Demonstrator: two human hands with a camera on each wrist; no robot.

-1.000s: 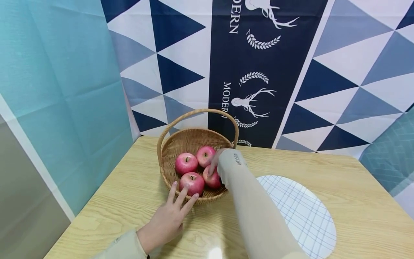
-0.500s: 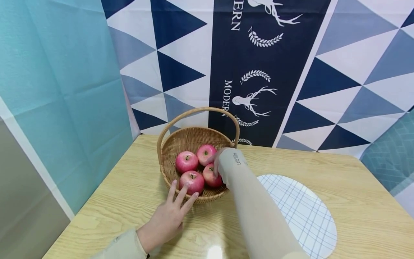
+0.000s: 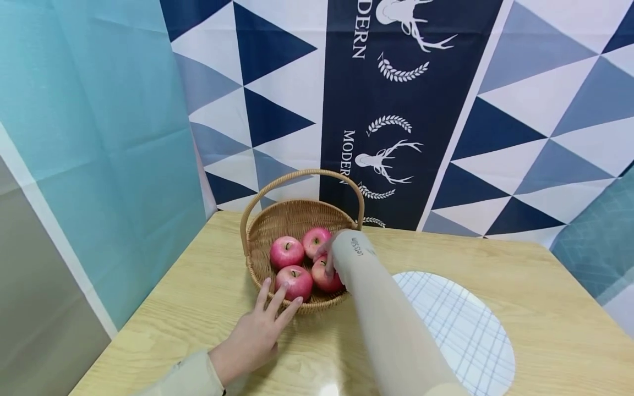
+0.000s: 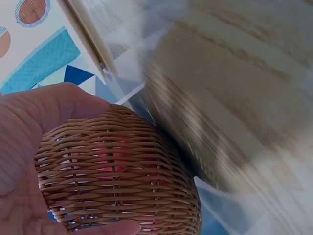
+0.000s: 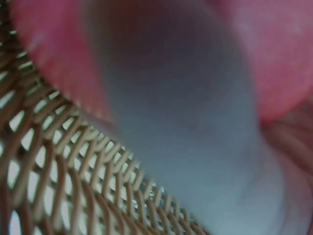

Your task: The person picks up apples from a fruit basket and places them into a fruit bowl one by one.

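Observation:
A wicker basket with an arched handle holds several pinkish-red apples. My left hand holds the basket's near side, its spread fingers reaching over the rim beside the front left apple. In the left wrist view, the thumb lies against the woven outer wall. Inside the basket, my right hand grips the front right apple; the sleeve hides part of both. A blurred finger crosses the pink apple skin in the right wrist view. Two more apples sit behind, the back left one fully visible.
A round white plaid placemat lies right of the basket, partly under the right sleeve. The wood-grain table meets a patterned cloth backdrop behind and a teal one at the left.
The right hand's fingers have shifted on the front right apple, which stays in the basket. My left hand keeps its place on the rim. The head view has tilted slightly.

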